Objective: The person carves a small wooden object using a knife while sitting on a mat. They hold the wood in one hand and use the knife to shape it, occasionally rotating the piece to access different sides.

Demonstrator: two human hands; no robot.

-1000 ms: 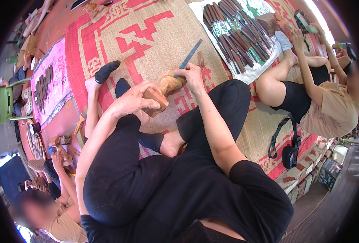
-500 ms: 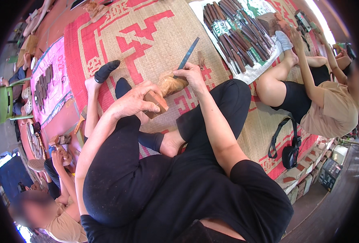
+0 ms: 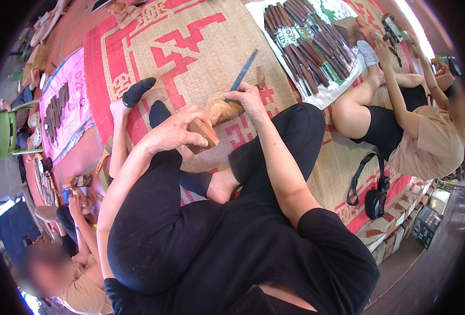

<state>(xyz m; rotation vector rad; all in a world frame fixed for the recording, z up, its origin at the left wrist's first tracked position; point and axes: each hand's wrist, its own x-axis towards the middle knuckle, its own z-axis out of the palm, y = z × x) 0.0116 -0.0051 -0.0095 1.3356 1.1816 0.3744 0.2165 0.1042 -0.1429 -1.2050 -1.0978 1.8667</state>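
A carved wooden figure (image 3: 223, 111) lies tilted over my crossed legs, with a squared reddish block at its near end. Wrapped round that block is my left hand (image 3: 177, 128), its thumb on the near face. My right hand (image 3: 247, 98) pinches a long, flat, blue-grey file (image 3: 244, 69) close to its lower end. The file slants up and to the right, away from me, and its low end meets the figure's right side or lies just over it. My right fingers hide that contact.
Many dark-handled carving tools (image 3: 311, 44) lie on a white sheet at the far right. More tools (image 3: 56, 110) rest on a pink cloth at left. A red-patterned straw mat (image 3: 190, 47) spreads beneath me. People sit at both sides; a black waist bag (image 3: 376, 199) lies at right.
Both hands keep their grips and nearly their places. The file and figure have shifted only very slightly.
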